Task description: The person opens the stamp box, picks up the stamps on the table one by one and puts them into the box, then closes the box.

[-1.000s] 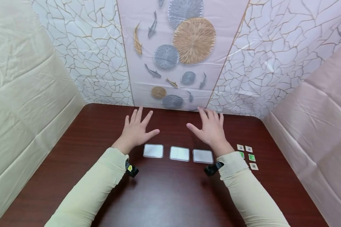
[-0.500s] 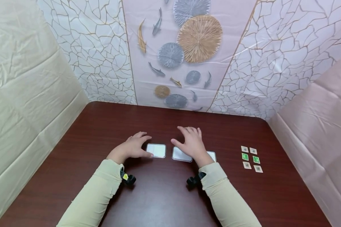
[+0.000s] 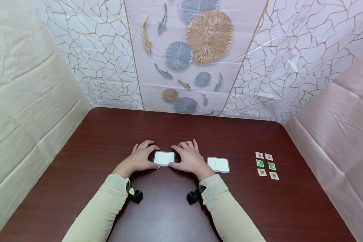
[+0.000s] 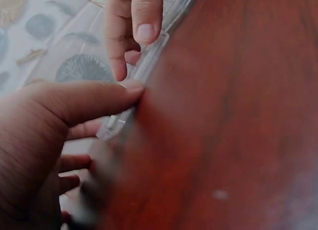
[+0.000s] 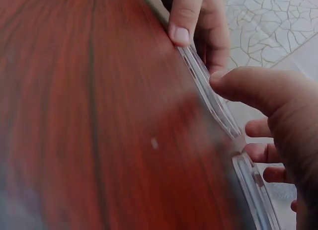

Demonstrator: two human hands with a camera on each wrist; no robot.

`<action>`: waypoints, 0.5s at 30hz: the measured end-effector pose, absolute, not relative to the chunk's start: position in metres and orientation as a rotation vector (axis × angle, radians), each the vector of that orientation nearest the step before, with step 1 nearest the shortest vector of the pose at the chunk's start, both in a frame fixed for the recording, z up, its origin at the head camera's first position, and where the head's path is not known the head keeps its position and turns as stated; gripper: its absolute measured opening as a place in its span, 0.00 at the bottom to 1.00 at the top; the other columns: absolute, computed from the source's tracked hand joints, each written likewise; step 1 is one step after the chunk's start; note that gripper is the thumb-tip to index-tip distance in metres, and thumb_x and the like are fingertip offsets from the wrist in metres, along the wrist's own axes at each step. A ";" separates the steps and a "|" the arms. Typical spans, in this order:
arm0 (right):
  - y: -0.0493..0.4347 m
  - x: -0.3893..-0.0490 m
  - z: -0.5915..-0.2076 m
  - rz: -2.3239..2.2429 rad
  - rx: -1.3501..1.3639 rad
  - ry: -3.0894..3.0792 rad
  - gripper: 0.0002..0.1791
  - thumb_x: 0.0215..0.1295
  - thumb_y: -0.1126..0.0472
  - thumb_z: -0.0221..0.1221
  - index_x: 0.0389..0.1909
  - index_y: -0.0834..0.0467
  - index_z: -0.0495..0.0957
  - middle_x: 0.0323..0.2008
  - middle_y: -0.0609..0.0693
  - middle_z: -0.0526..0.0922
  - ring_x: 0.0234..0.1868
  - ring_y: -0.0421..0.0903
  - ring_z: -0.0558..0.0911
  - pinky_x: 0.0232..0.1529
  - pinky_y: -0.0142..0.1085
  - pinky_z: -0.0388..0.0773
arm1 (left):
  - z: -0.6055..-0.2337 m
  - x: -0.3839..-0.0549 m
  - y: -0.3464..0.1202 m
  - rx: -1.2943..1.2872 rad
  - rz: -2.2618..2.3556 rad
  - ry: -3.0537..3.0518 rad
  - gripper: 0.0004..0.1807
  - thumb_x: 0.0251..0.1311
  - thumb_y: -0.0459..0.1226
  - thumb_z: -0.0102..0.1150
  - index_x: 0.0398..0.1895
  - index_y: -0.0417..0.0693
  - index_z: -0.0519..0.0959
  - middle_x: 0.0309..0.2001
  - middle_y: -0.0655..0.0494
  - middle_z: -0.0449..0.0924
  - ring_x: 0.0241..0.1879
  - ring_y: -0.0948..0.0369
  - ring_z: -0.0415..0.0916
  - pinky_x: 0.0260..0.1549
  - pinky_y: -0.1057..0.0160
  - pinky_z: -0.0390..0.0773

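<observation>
A flat, clear-edged rectangular case (image 3: 164, 158) with a pale face lies on the dark red table, gripped at its left end by my left hand (image 3: 139, 158) and at its right end by my right hand (image 3: 189, 159). Both thumbs touch its near edge, and fingers reach toward the far side. In the right wrist view, the left thumb and right thumb meet the edge of this case (image 5: 208, 93). A second case (image 5: 256, 192) sits beside it, hidden under my right hand in the head view. The third case (image 3: 218, 164) lies right of that hand.
Several small square tiles (image 3: 260, 163), some green and some pale, lie in two columns on the right side of the table (image 3: 181, 215). A patterned cloth (image 3: 103, 74) hangs behind the far edge, with plain cloth walls on both sides.
Both hands have come down from above the far part of the table. The right hand has moved left past the middle case, and the two hands now grip the leftmost case.
</observation>
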State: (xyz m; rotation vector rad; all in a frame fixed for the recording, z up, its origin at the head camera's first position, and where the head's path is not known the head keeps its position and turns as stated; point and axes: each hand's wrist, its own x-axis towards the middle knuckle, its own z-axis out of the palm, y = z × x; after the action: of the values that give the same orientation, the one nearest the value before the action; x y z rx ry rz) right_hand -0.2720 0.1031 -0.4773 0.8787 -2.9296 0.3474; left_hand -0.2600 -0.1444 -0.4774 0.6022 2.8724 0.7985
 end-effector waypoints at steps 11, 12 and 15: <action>0.095 -0.272 -0.482 0.329 0.960 -2.851 0.32 0.55 0.35 0.66 0.57 0.48 0.81 0.51 0.47 0.79 0.59 0.51 0.71 0.74 0.59 0.46 | -0.494 -0.264 -0.151 0.708 0.897 2.934 0.31 0.48 0.51 0.75 0.56 0.55 0.78 0.72 0.42 0.61 0.73 0.42 0.53 0.71 0.36 0.40; 0.096 -0.273 -0.484 0.334 0.963 -2.839 0.32 0.54 0.35 0.65 0.56 0.47 0.82 0.51 0.47 0.79 0.59 0.51 0.71 0.74 0.59 0.46 | -0.494 -0.263 -0.151 0.716 0.897 2.938 0.31 0.48 0.51 0.75 0.56 0.54 0.78 0.72 0.42 0.62 0.73 0.42 0.54 0.71 0.36 0.40; 0.097 -0.275 -0.488 0.343 0.965 -2.807 0.31 0.54 0.35 0.65 0.55 0.47 0.82 0.50 0.45 0.79 0.57 0.50 0.72 0.74 0.58 0.48 | -0.495 -0.263 -0.152 0.723 0.899 2.935 0.31 0.49 0.51 0.75 0.57 0.54 0.78 0.72 0.42 0.61 0.73 0.41 0.53 0.71 0.35 0.40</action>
State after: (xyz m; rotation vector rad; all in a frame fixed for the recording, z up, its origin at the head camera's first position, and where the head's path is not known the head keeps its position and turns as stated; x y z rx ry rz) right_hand -0.2748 0.0972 -0.4876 0.9650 -2.8067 0.3431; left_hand -0.2634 -0.1517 -0.4947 0.7229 2.9350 0.8987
